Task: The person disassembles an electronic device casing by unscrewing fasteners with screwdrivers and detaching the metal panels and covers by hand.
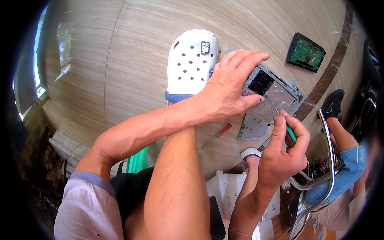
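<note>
On the tiled floor, beside my white clog [192, 64], lies the metal chassis [278, 94] of an electronic unit, with a dark opening in its top. My left hand [230, 82] rests over its left end, thumb on the top face and fingers stretched across the far side, hiding that part. My right hand [286, 154] grips a screwdriver with a green handle [291, 135]. The thin shaft points down at the chassis next to my left thumb; whether the tip sits in a screw cannot be made out. A finned metal plate [254, 127] lies against the near side.
A black panel with a green circuit board [306, 53] lies at the far right. Nearer me is a red-handled screwdriver [223, 130] on the floor. A chrome chair frame [331, 156] and another person's leg [344, 134] stand at the right, a white box [226, 186] below.
</note>
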Demonstrator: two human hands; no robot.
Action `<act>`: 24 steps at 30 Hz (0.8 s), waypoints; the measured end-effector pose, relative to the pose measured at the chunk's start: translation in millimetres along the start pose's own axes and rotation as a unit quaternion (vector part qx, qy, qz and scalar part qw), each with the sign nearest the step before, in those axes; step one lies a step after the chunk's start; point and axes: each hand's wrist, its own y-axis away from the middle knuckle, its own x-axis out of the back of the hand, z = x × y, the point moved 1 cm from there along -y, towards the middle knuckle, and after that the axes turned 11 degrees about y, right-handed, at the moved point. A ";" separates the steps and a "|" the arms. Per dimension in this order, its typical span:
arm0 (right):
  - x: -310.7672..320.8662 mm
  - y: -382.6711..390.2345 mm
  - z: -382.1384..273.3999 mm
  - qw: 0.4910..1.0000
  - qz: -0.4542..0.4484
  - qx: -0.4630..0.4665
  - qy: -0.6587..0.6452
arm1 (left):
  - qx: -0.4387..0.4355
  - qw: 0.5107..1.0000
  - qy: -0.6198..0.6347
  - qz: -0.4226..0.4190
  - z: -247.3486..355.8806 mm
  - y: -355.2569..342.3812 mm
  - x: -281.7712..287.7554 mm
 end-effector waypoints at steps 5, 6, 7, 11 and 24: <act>-2.7 -0.2 2.4 0.999 0.005 -0.033 -0.025 | 0.001 1.000 0.003 0.000 0.7 0.4 0.1; -3.9 0.2 4.6 0.999 0.005 -0.033 -0.024 | 0.001 1.000 0.002 -0.001 1.0 0.2 0.2; -5.0 0.7 7.2 0.997 0.009 -0.045 -0.069 | 0.001 1.000 0.002 -0.003 1.3 0.0 0.1; -0.4 1.8 11.1 0.988 -0.024 -0.091 -0.125 | 0.002 1.000 0.001 -0.002 0.7 0.2 0.8; 3.5 -3.6 7.7 0.998 -0.037 0.006 -0.045 | -0.006 1.000 0.000 -0.002 -1.7 0.5 0.0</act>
